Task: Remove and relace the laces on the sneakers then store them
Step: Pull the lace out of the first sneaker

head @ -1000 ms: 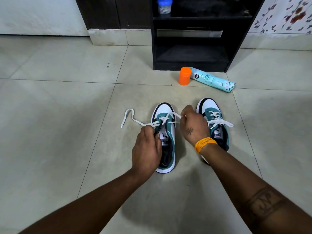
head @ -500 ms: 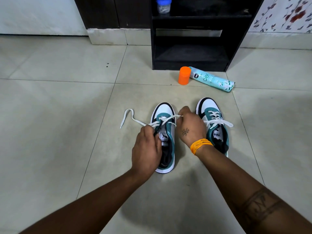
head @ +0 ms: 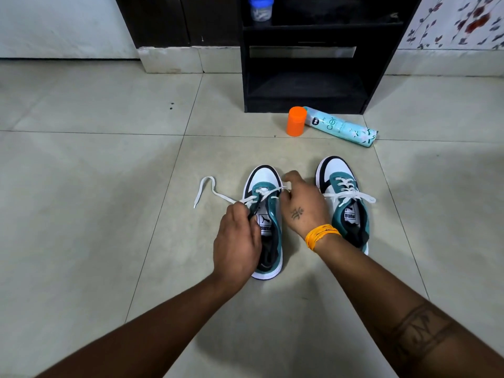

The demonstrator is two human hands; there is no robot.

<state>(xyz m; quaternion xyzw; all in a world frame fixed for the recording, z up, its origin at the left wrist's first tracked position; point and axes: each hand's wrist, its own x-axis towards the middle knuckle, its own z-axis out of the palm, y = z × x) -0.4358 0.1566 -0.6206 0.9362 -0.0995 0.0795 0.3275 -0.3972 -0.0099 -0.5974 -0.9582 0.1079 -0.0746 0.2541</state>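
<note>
A tiled floor (head: 81,214) fills most of the view. At the far side stands a black shelf unit (head: 308,85); its upper shelf holds a small clear jar with a blue lid (head: 260,8), contents too blurred to tell, and its lower shelf shows only dark board. Just in front of it a pale teal spray can (head: 341,128) lies on its side, long axis running left to right, orange cap (head: 296,121) at its left end.

Nearer, in the middle, two sneakers sit side by side, toes pointing far, heels near. Both are teal with white toes and black trim. The right sneaker (head: 346,203) is fully laced and tied. The left sneaker (head: 266,222) is partly laced; its white lace (head: 215,190) trails off left across the floor.

The left hand (head: 237,246) is curled, pinching the lace at the shoe's left side. The right hand (head: 301,205), an orange thread band (head: 321,236) on its wrist, pinches the lace's other end at the right side.
</note>
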